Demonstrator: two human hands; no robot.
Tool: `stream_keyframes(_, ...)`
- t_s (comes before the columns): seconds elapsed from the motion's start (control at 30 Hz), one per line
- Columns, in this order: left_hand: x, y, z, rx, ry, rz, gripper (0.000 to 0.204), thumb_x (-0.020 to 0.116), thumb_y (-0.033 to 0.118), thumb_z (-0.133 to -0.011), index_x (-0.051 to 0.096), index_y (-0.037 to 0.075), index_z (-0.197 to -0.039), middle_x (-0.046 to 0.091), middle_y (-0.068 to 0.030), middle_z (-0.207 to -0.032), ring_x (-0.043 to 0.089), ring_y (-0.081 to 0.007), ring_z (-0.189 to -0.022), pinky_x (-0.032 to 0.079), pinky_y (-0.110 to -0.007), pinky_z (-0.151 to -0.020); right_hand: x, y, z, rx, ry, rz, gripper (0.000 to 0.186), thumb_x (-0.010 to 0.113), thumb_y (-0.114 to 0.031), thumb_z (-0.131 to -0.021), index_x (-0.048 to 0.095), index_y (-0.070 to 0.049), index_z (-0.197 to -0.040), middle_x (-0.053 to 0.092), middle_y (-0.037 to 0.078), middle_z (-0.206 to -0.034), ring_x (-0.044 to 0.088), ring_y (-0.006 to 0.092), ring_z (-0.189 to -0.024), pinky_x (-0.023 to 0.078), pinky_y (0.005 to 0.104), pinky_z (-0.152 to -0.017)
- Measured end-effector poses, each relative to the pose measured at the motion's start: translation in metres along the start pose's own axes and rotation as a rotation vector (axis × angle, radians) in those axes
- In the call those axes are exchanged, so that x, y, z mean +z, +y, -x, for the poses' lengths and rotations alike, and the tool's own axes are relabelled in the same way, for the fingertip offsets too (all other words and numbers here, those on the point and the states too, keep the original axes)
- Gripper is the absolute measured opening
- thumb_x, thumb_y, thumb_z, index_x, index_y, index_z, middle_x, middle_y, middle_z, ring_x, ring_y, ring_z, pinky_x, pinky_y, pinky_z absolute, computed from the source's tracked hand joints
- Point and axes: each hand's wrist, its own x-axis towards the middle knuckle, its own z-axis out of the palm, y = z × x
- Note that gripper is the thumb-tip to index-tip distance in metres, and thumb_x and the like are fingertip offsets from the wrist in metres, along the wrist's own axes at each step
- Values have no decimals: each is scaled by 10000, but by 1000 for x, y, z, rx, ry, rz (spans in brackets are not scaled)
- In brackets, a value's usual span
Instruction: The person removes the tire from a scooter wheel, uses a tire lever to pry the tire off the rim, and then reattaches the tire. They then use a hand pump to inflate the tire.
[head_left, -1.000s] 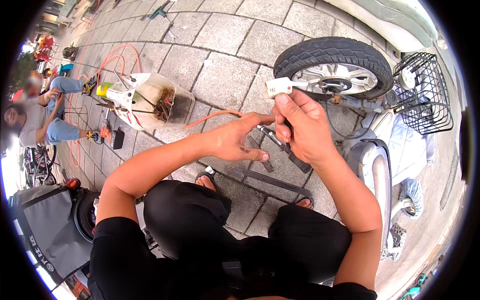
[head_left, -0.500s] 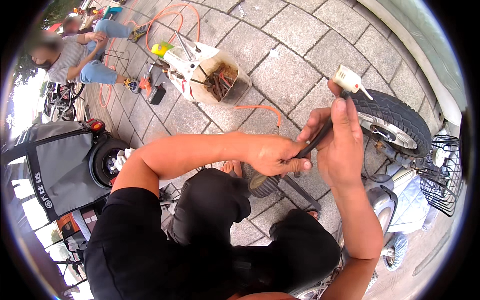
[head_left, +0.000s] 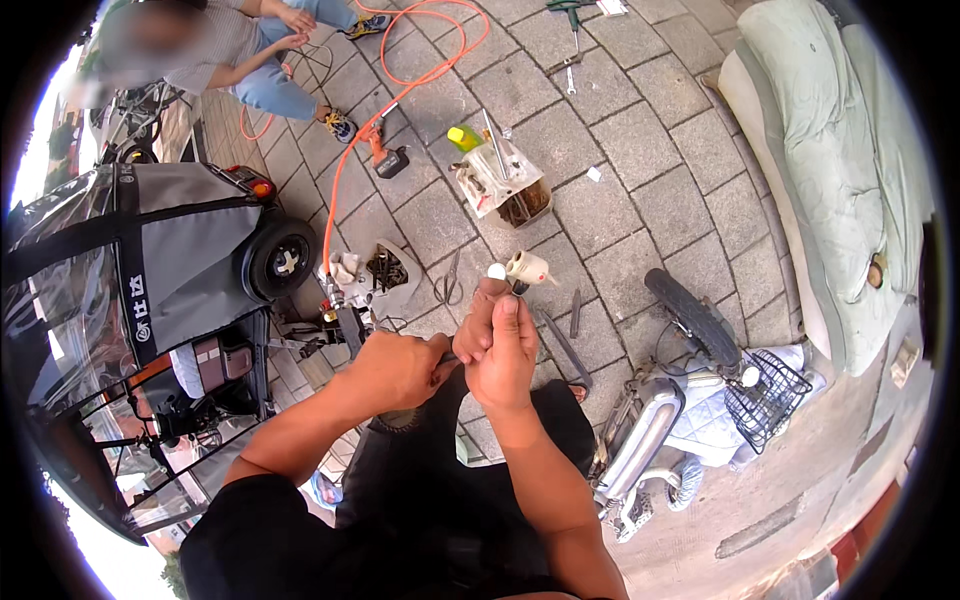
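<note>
My left hand is closed in a fist on one end of a black rubber strip. Just to its right, my right hand is raised with the thumb up and the fingers curled; the strip runs into it, mostly hidden by the fingers. Above these fingertips is a small cream-coloured, bottle-like piece with a red dot and a short spout, its black end close to the thumb. Beside it shows a round white piece. Whether these are joined to the strip I cannot tell.
A cut-open white container and an open box of small parts stand on the paving. An orange hose runs past a cordless drill. Metal bars lie ahead; a two-wheeler is at right.
The view has swung, bringing more paving and the covered heap at right into sight. Both hands now appear further left and lower, the cream piece still by the right fingertips.
</note>
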Motion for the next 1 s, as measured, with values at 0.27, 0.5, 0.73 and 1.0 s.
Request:
stream_keyframes(0.27,-96,-25,34,485,997,690,439,846,148,-927,666,48,-1315,743,-130,-1144,734,-273,-1052,589,-408,-937,227,-120,9,-636,-393,709,506,604,-457,-1111,546,7,-1306,378,-26,-668,339,101,-582,303,301,-561)
stream_keyframes(0.5,-34,-62,15,-160,871,1469,273,711,215,-1083,679,7,-1257,700,2,-884,619,-62,-790,515,-241,-719,267,-228,-79,-296,-283,1837,350,637,-235,-1113,675,43,-1323,757,53,-999,679,153,-864,529,315,-757)
stream_keyframes(0.73,-7,6,41,-570,378,1282,252,879,299,-915,812,65,-978,759,-83,-826,711,-185,-761,557,-354,-707,160,-318,-229,788,-837,2563,406,566,-405,-1080,659,-39,-1230,753,285,-1013,712,505,-1023,547,586,-931)
stream_keyframes(1.0,-97,250,-39,-620,494,1453,403,941,364,-825,803,95,-1091,749,-103,-1005,746,-347,-958,602,-433,-814,164,-452,-355,1508,-1272,2495,507,751,-351,-967,667,3,-1319,752,268,-1183,726,429,-1125,558,471,-981)
